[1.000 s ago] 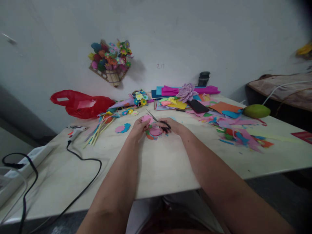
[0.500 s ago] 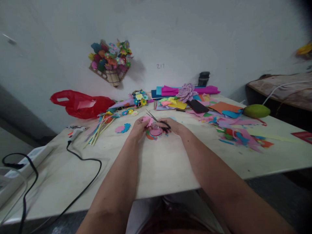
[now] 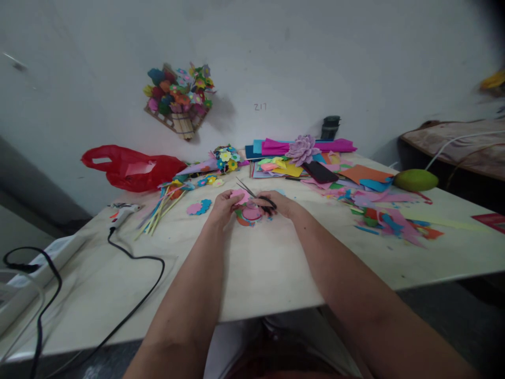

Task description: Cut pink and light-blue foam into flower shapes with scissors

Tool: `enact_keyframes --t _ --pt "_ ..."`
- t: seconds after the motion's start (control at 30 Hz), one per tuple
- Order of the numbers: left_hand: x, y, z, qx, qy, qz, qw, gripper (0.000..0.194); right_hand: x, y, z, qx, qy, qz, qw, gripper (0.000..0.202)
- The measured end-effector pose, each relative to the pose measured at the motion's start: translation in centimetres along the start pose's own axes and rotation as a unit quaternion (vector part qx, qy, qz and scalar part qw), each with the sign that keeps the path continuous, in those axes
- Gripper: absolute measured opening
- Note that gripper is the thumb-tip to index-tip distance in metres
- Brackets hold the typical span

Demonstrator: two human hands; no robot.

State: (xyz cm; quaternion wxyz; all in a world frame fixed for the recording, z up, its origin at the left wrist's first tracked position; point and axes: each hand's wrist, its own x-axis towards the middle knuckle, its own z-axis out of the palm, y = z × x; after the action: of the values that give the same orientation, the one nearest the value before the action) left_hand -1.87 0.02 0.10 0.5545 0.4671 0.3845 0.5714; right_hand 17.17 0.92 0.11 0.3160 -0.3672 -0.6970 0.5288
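Pink pc (image 3: 240, 197) had shifted a bit twd the scissors (image 3: 246, 188). L hand (image 3: 224, 207) had it pinched in its grip, above the desk (image 3: 268, 273); R hand (image 3: 280, 203) had its grip closed round the scissors, nr. colored scraps (image 3: 246, 222).

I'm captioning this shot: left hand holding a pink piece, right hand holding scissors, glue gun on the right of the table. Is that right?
Not quite: the head view shows the glue gun on the left of the table. The left hand does hold a pink piece, and the right hand scissors.
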Motion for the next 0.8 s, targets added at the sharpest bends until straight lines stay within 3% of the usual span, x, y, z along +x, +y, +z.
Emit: enact_keyframes --t 0.8 --pt "0.02 -0.21 0.07 -0.015 0.003 -0.007 1.000 0.026 -0.38 -0.31 0.19 -0.025 -0.043 -0.009 0.999 0.027"
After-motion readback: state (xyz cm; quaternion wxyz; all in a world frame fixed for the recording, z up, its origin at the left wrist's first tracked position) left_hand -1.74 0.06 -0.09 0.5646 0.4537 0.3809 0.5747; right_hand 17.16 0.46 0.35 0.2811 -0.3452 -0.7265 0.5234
